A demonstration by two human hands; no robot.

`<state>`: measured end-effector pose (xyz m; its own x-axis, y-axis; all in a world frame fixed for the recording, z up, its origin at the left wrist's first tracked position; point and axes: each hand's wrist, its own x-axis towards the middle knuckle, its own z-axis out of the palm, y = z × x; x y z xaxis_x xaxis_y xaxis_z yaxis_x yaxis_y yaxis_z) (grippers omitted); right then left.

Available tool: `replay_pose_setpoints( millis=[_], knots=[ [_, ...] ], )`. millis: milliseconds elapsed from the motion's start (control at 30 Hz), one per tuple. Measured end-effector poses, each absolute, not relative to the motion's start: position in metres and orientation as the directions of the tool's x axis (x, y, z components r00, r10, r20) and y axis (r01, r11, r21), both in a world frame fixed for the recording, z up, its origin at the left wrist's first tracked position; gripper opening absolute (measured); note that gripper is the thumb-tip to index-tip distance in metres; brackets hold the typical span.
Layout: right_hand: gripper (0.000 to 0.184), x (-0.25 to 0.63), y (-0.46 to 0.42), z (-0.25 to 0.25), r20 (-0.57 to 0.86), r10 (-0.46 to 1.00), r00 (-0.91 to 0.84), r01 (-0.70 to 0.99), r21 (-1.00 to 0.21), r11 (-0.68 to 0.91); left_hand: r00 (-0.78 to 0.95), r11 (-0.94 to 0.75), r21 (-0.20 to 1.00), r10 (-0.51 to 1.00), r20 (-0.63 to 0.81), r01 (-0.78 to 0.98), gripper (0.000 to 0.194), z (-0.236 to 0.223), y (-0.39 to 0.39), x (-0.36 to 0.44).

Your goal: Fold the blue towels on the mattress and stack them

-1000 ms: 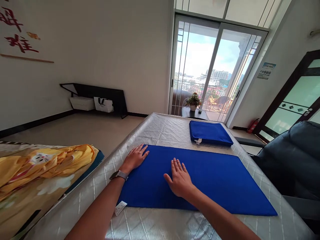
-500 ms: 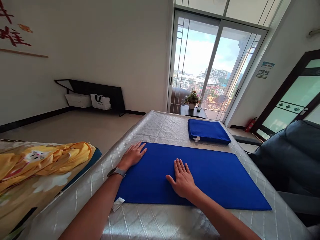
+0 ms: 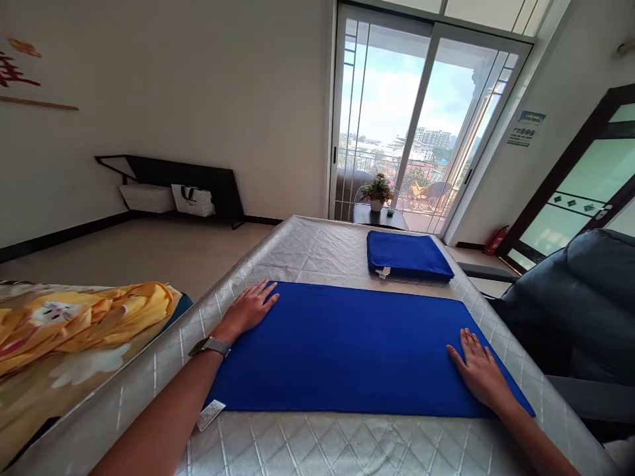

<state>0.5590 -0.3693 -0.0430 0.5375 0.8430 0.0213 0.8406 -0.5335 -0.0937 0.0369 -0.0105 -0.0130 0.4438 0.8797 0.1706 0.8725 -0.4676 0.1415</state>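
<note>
A flat blue cloth (image 3: 347,350) lies spread out over a silvery quilted mattress (image 3: 307,443). My left hand (image 3: 248,307), with a watch (image 3: 211,346) on its wrist, rests open at the cloth's far left corner. On the right end of the cloth, my right hand (image 3: 481,370) lies flat with its fingers stretched out. A white label (image 3: 211,415) sticks out from the near left corner. Beyond the cloth sits a folded blue cloth stack (image 3: 409,256) with a small white tag at its front edge.
To the left is a bed with yellow patterned bedding (image 3: 99,317). A dark padded seat (image 3: 575,304) stands close on the right. Behind the mattress, a potted plant (image 3: 378,192) tops a small black table by the sliding glass doors (image 3: 387,125).
My right hand has slid right across the blue cloth, from its middle to its right end. My left hand stays at the left corner. The view has shifted slightly.
</note>
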Motion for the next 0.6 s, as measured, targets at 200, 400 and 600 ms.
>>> replay_pose_setpoints(
  millis=[200, 400, 600],
  knots=[
    [0.093, 0.589, -0.381, -0.061, 0.068, 0.82, 0.568, 0.82, -0.125, -0.558, 0.455, -0.477, 0.136, 0.875, 0.163, 0.868, 0.065, -0.014, -0.008, 0.036],
    [0.092, 0.598, -0.385, -0.064, 0.076, 0.808, 0.585, 0.808, -0.142, -0.572, 0.446, -0.463, 0.125, 0.884, 0.141, 0.878, 0.067, -0.015, -0.007, 0.036],
    [0.093, 0.596, -0.383, -0.058, 0.056, 0.785, 0.617, 0.781, -0.161, -0.603, 0.451, -0.473, 0.152, 0.878, 0.16, 0.868, 0.069, -0.015, -0.008, 0.036]
  ],
)
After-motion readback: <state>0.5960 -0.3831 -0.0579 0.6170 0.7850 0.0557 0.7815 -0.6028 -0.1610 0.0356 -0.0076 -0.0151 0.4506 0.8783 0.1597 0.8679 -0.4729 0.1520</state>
